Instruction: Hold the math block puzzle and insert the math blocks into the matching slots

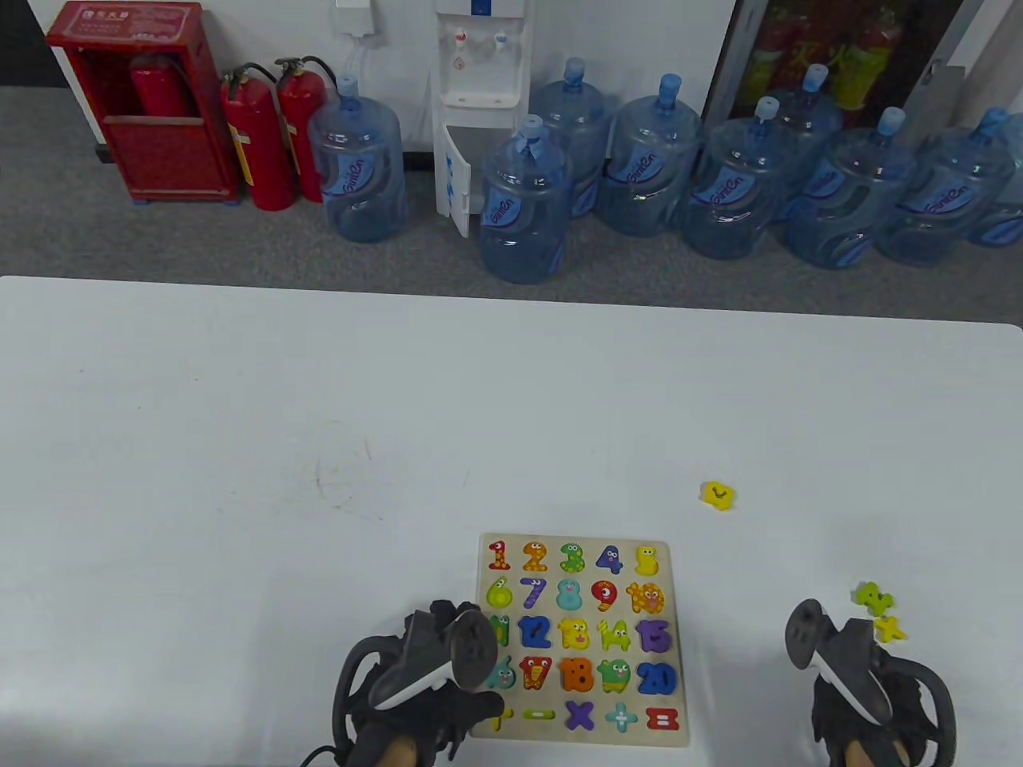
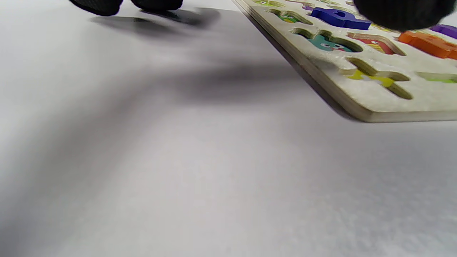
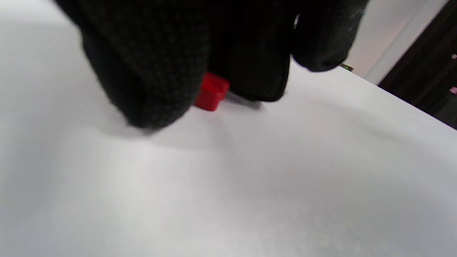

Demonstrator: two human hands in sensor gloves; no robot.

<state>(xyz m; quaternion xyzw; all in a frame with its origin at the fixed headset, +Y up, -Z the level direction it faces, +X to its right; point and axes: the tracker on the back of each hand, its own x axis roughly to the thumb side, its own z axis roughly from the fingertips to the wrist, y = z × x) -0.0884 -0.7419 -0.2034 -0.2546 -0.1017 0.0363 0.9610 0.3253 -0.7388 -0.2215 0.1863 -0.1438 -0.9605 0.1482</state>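
Observation:
The wooden number puzzle board (image 1: pixel 587 542) lies flat near the table's front edge, most slots filled with coloured blocks. My left hand (image 1: pixel 447 639) rests at its left edge. In the left wrist view one fingertip (image 2: pixel 403 14) sits over the board (image 2: pixel 392 107) while the others touch the table beside it. Recessed slots, a teal one (image 2: pixel 328 43) and a yellow one (image 2: pixel 378 76), look empty there. My right hand (image 1: pixel 859 679) is down on the table right of the board. Its fingers (image 3: pixel 150 78) pinch a small red block (image 3: pixel 213 92) lying on the table.
Loose blocks lie right of the board: a yellow one (image 1: pixel 718 495) farther back, a green one (image 1: pixel 871 597) and a yellow cross (image 1: pixel 889 629) just beyond my right hand. Water bottles and fire extinguishers stand on the floor past the table's far edge.

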